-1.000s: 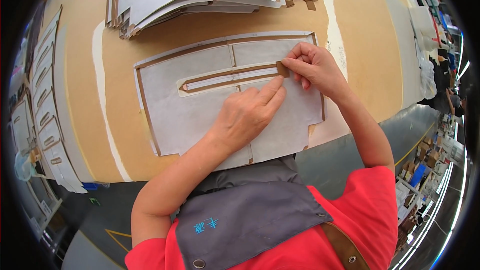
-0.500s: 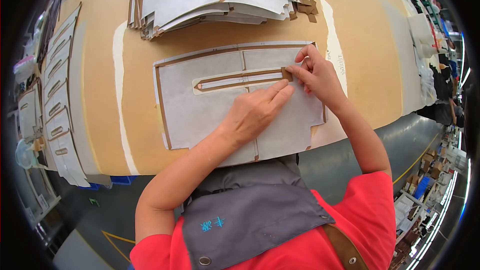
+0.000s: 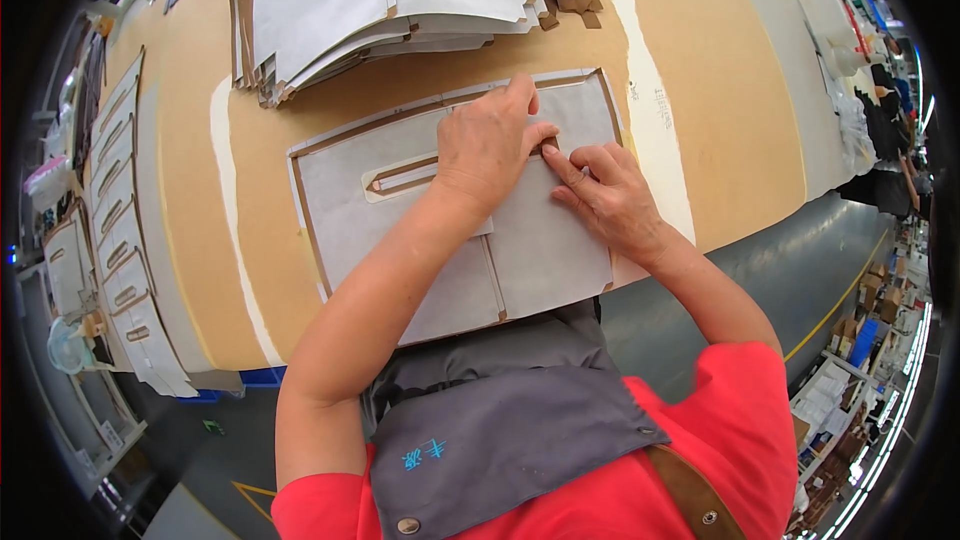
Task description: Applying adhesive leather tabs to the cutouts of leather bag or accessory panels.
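Observation:
A pale grey panel (image 3: 385, 255) with brown folded edges lies flat on the table before me. Across it runs a long narrow slot piece (image 3: 380, 185) with a brown border and a cream surround; its right part is hidden under my hands. My left hand (image 3: 488, 145) rests over the slot with its fingers curled, its thumb reaching to the slot's right end. Whatever its fingers hold, if anything, is hidden. From the right, my right hand (image 3: 612, 192) puts its index fingertip on a small brown tab (image 3: 546, 147) there, its thumb apart from that finger.
Behind the panel stands a stack of similar grey panels (image 3: 320, 15) with brown edges. A row of slotted pieces (image 3: 115, 210) overlaps along the table's left side. Cream strips (image 3: 655, 115) mark the tan table top (image 3: 740, 150). Blue bins (image 3: 262, 377) show below the front edge.
My left hand has moved up from below the slot onto it, curling its fingers. My right hand has shifted lower, its index finger now at the tab. The view has shifted slightly.

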Available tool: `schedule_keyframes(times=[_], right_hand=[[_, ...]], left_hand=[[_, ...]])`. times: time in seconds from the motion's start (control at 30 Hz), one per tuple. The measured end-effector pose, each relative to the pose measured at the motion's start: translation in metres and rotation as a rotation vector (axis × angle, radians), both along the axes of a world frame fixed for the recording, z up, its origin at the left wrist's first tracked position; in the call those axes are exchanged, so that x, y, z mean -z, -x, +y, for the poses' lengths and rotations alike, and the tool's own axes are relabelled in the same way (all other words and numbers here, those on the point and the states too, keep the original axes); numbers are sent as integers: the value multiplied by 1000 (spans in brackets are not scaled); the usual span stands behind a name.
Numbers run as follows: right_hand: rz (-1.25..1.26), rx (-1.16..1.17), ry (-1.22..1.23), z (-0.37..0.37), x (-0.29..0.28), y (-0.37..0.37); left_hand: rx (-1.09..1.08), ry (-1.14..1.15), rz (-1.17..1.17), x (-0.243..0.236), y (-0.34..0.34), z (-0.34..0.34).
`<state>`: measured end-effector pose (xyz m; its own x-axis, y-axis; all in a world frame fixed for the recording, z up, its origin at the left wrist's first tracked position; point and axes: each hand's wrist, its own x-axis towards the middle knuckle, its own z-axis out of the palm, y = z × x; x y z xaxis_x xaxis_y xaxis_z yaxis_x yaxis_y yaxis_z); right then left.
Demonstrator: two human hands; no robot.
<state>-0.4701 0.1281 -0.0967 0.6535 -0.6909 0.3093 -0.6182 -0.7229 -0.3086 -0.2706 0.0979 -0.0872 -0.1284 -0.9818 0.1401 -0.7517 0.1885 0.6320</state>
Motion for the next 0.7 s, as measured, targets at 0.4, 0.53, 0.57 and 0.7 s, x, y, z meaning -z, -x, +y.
schedule_keyframes(times=[0.4,0.53,0.57,0.7], right_hand=[[-519,104,-338,22,-41,-31],[-575,34,-414,25,-42,-58],[-572,27,-414,26,-41,-62],[-406,-28,-308,22,-37,-72]], left_hand=[[-298,-984,1972,-23,-42,52],[-291,-962,2030,-26,-40,76],[-293,-955,2035,-25,-41,80],[-254,-908,1933,-21,-44,92]])
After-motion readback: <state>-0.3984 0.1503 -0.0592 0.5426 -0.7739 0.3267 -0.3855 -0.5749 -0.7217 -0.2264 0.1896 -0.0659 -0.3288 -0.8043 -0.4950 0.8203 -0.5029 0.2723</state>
